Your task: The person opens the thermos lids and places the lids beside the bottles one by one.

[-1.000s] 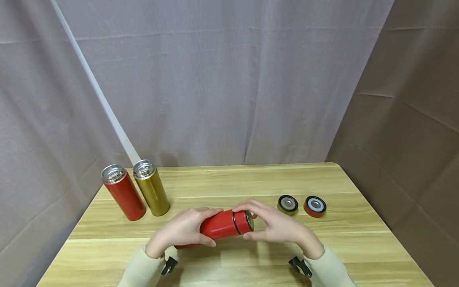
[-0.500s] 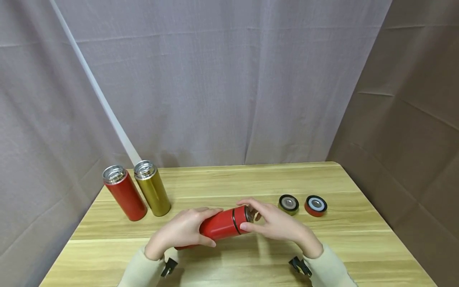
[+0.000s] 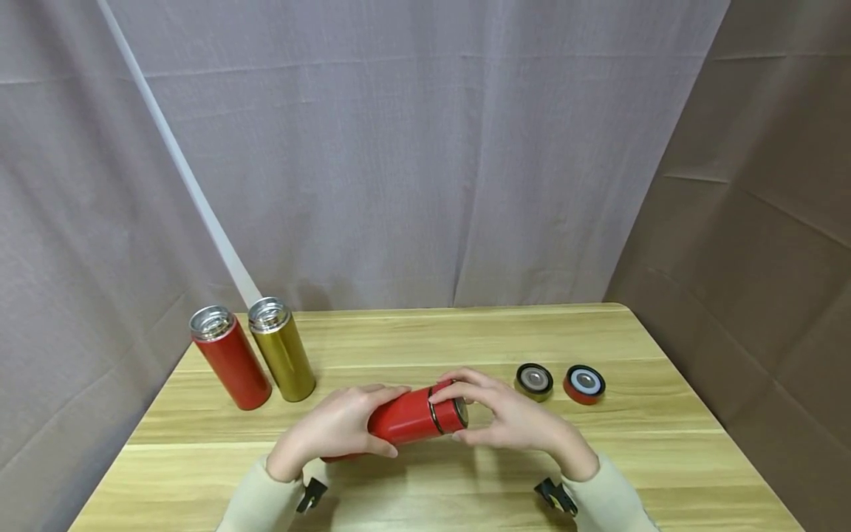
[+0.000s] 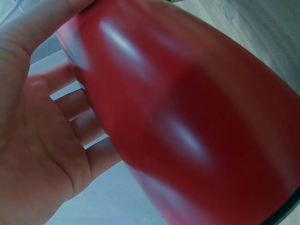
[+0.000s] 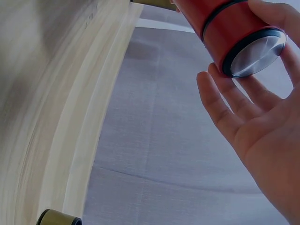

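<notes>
My left hand [image 3: 335,425] grips the body of a red thermos [image 3: 402,418], which lies tilted over the table, its lidded end raised to the right. The left wrist view shows the thumb over the red body [image 4: 164,108] and the fingers curled behind it. Around the thermos's red lid [image 3: 448,420], beyond a dark ring, my right hand [image 3: 512,415] has its thumb and fingers. Seen from the right wrist, the lid [image 5: 234,30] ends in a shiny metal disc, and the fingertips touch its side. The thermos's base is partly hidden behind the left hand.
A lidless red thermos [image 3: 233,366] and a lidless gold thermos [image 3: 286,358] stand upright at the table's left. Toward the right lie a gold lid [image 3: 534,379] and a red lid [image 3: 584,384], undersides up. Grey curtain [image 3: 399,185] hangs behind the wooden table [image 3: 399,336].
My right hand's fingers shifted round the lid, the thumb moving up over it and then back down below. The left hand and the thermos stayed nearly still.
</notes>
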Tool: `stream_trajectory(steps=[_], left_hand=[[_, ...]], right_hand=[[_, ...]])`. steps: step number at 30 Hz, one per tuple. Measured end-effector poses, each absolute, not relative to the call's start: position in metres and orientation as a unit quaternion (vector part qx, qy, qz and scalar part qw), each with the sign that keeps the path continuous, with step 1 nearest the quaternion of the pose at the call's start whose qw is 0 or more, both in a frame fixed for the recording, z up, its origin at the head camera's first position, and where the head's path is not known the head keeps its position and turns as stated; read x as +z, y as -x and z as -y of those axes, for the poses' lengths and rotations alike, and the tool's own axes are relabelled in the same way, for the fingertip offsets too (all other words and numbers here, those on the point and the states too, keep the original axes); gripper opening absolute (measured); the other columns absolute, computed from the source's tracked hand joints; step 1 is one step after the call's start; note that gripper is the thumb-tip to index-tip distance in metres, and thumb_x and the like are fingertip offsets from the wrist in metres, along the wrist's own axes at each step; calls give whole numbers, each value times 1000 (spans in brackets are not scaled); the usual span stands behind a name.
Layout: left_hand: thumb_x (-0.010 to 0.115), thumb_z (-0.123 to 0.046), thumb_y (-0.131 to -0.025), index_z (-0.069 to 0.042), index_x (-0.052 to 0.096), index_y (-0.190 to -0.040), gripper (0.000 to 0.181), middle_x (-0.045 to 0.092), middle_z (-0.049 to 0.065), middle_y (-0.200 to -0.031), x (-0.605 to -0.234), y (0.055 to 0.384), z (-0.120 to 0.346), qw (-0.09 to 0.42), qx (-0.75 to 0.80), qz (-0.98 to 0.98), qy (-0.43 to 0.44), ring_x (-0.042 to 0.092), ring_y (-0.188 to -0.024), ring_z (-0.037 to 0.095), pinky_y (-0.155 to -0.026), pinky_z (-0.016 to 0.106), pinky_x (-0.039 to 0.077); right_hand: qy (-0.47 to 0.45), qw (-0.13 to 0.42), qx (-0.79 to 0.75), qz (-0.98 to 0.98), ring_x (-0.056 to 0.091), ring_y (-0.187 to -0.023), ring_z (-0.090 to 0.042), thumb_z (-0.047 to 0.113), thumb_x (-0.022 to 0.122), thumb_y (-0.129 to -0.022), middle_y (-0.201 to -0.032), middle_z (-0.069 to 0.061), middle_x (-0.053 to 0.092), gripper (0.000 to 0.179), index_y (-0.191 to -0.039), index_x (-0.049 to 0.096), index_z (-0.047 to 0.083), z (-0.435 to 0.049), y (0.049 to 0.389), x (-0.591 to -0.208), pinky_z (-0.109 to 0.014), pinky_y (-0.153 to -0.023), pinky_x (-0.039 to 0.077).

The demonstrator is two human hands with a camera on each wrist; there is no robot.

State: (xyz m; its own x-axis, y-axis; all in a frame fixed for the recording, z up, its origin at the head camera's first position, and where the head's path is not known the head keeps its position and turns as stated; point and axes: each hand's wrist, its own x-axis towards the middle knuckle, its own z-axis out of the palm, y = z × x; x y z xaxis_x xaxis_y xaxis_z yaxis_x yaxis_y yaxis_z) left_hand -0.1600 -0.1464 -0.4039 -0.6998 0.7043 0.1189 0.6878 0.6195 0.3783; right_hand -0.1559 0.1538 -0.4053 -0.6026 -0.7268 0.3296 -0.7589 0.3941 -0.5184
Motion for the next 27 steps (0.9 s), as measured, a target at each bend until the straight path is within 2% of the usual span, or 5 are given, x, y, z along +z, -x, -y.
stream_trajectory(steps=[5, 11, 19, 23, 27], left_hand=[[89, -42, -73, -17, 54, -145, 84, 66, -3, -127, -405, 160, 147, 17, 204, -898, -390, 62, -98, 7, -81, 30, 50], [89, -43, -73, -15, 55, -144, 84, 66, -2, -127, -404, 160, 146, 3, 193, -901, -388, 63, -101, 10, -82, 33, 51], [90, -40, -72, -14, 55, -143, 84, 67, 0, -126, -406, 160, 146, -7, 185, -901, -393, 64, -98, 12, -80, 34, 52], [90, -39, -72, -15, 55, -144, 84, 66, 0, -127, -407, 160, 146, 2, 187, -900, -394, 63, -98, 11, -80, 33, 51], [90, -40, -72, -16, 55, -145, 85, 66, -1, -129, -407, 160, 145, 11, 193, -901, -389, 63, -98, 10, -81, 32, 51]], right_hand=[[-420, 23, 315, 850, 53, -126, -15, 46, 71, -93, -141, 7, 52, 56, -143, 50, 34, -152, 156, -404, -49, -97, 49], [-367, 22, 328, 870, 61, -103, -9, 42, 67, -96, -119, 6, 65, 55, -145, 50, 24, -151, 159, -402, -45, -86, 54], [-345, -25, 348, 871, 64, -94, -9, 42, 68, -95, -103, 7, 68, 50, -136, 58, 14, -153, 161, -403, -34, -79, 56], [-361, -10, 337, 870, 61, -93, -6, 47, 74, -89, -109, 13, 66, 54, -134, 60, 21, -153, 159, -404, -36, -82, 54], [-401, 21, 319, 859, 59, -109, -9, 40, 82, -84, -127, 13, 60, 59, -135, 57, 28, -154, 158, -404, -42, -91, 52]])
